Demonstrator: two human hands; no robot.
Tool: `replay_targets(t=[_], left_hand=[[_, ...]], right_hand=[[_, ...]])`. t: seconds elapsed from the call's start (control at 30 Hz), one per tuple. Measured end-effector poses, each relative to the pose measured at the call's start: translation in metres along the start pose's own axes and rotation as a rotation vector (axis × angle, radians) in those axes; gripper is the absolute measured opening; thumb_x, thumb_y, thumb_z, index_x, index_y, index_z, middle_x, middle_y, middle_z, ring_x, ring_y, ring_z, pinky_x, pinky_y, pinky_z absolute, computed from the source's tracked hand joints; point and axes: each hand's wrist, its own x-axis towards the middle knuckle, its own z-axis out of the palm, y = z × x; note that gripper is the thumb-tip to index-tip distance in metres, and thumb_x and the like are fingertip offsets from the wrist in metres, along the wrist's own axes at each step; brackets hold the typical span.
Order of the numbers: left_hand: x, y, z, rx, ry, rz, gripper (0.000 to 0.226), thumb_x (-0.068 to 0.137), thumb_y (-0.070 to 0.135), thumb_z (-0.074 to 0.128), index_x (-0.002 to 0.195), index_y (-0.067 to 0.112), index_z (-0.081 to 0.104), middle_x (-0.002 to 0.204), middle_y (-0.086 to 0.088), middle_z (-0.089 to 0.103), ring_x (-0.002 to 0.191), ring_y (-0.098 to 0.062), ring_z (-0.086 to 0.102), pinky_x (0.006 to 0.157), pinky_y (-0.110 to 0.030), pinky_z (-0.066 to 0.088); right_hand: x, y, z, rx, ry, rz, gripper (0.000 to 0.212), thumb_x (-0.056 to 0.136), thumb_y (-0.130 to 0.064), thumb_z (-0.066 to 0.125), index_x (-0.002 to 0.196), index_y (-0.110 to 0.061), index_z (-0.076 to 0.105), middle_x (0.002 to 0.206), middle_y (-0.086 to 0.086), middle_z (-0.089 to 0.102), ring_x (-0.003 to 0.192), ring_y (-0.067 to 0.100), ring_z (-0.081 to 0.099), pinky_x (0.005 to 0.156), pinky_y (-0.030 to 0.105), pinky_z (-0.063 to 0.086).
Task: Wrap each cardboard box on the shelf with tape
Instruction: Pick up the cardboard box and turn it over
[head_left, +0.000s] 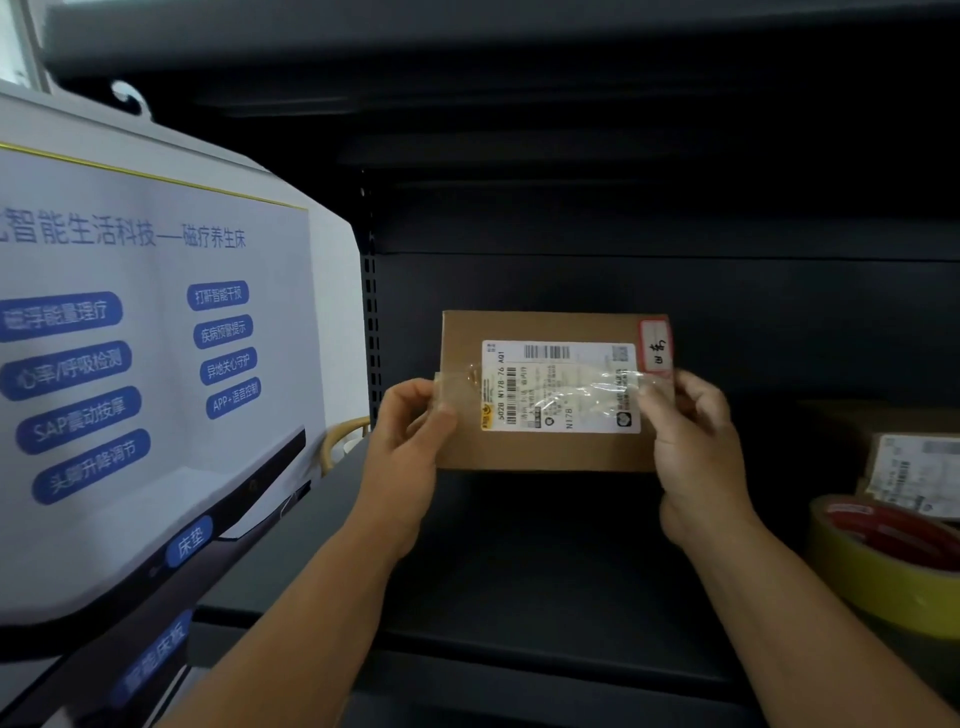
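Observation:
A flat cardboard box (540, 452) with a white shipping label (556, 364) and a red-edged sticker (655, 345) is held upright in front of the dark shelf (519, 571). A strip of clear tape (571, 389) runs across its face and over the label. My left hand (410, 441) grips the box's left edge with the thumb on the tape end. My right hand (691, 431) grips the right edge, thumb pressing the tape. A yellow tape roll (883, 566) lies on the shelf at the right.
Another labelled cardboard box (914, 467) stands on the shelf behind the tape roll. A white printed banner (130, 338) fills the left side next to the shelf's perforated upright (370, 322). A higher shelf board (623, 234) hangs overhead.

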Motion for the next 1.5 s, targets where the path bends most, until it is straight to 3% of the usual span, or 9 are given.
replay_targets(t=[0.33,0.5,0.6,0.73,0.9,0.97,1.1,1.33,1.5], left_hand=[[0.005,-0.006,-0.003,-0.066,0.115,-0.026,0.007,0.094,0.019,0.054,0.090,0.023,0.056,0.111,-0.002,0.064,0.106,-0.025,0.060,0.075,-0.035,0.053],[0.004,-0.001,-0.001,-0.069,0.115,-0.081,0.036,0.096,0.011,0.049,0.126,0.029,0.057,0.118,0.005,0.065,0.107,-0.015,0.063,0.082,-0.033,0.054],[0.002,0.003,-0.001,-0.052,0.114,-0.083,0.039,0.096,0.011,0.043,0.127,0.031,0.057,0.116,0.004,0.068,0.105,-0.013,0.065,0.080,-0.031,0.053],[-0.002,0.011,0.001,-0.108,0.160,-0.091,0.026,0.100,0.032,0.037,0.115,0.018,0.052,0.104,-0.002,0.067,0.098,-0.018,0.065,0.075,-0.030,0.051],[-0.008,0.020,0.000,-0.135,0.170,-0.132,0.039,0.098,0.051,0.030,0.100,0.024,0.058,0.108,0.004,0.064,0.101,-0.011,0.057,0.087,-0.033,0.041],[-0.011,0.024,0.001,-0.118,0.123,-0.134,0.037,0.097,0.052,0.030,0.112,0.031,0.056,0.112,0.006,0.061,0.098,-0.008,0.056,0.088,-0.031,0.039],[-0.020,0.030,0.004,-0.083,0.032,-0.105,0.018,0.098,0.041,0.039,0.103,0.038,0.056,0.104,0.008,0.061,0.094,-0.008,0.059,0.070,-0.022,0.043],[-0.025,0.032,0.001,-0.059,0.082,-0.106,0.025,0.096,0.027,0.048,0.120,0.032,0.053,0.117,0.004,0.053,0.104,-0.016,0.052,0.072,-0.027,0.044],[-0.030,0.034,-0.002,-0.051,0.058,-0.067,0.022,0.096,0.018,0.049,0.109,0.035,0.053,0.111,0.009,0.053,0.100,-0.013,0.051,0.075,-0.028,0.045]], right_hand=[[-0.004,-0.005,-0.004,-0.001,0.019,0.018,0.037,0.088,-0.010,0.059,0.118,-0.031,0.053,0.105,-0.007,0.062,0.093,0.011,0.063,0.067,0.026,0.051],[-0.005,-0.004,-0.003,-0.040,0.018,0.022,0.034,0.088,-0.005,0.055,0.109,-0.031,0.055,0.109,-0.005,0.062,0.097,0.011,0.061,0.074,0.028,0.051],[-0.009,-0.007,-0.001,-0.056,-0.001,-0.003,0.033,0.085,-0.002,0.052,0.108,-0.026,0.052,0.104,-0.006,0.059,0.095,0.009,0.056,0.068,0.024,0.043],[-0.011,-0.011,-0.002,0.065,-0.017,0.043,0.013,0.085,-0.033,0.056,0.097,-0.031,0.053,0.100,-0.001,0.063,0.098,0.021,0.061,0.086,0.043,0.050],[-0.015,-0.013,-0.011,0.080,-0.146,0.148,0.069,0.069,-0.080,0.045,0.117,-0.032,0.057,0.110,0.001,0.068,0.103,0.021,0.063,0.094,0.047,0.046],[-0.018,-0.016,-0.013,0.072,-0.147,0.148,0.059,0.071,-0.075,0.050,0.112,-0.032,0.056,0.110,0.003,0.067,0.102,0.022,0.063,0.093,0.047,0.047],[-0.023,-0.022,-0.013,0.118,-0.091,0.175,0.015,0.087,-0.041,0.056,0.095,-0.029,0.052,0.106,0.005,0.062,0.093,0.022,0.061,0.077,0.040,0.049],[-0.026,-0.024,-0.016,0.140,-0.095,0.155,0.008,0.086,-0.022,0.055,0.092,-0.025,0.050,0.101,0.004,0.054,0.088,0.021,0.054,0.066,0.034,0.045],[-0.029,-0.026,-0.019,0.141,-0.110,0.123,0.009,0.086,-0.016,0.053,0.090,-0.024,0.050,0.097,0.002,0.054,0.086,0.019,0.053,0.067,0.032,0.045]])
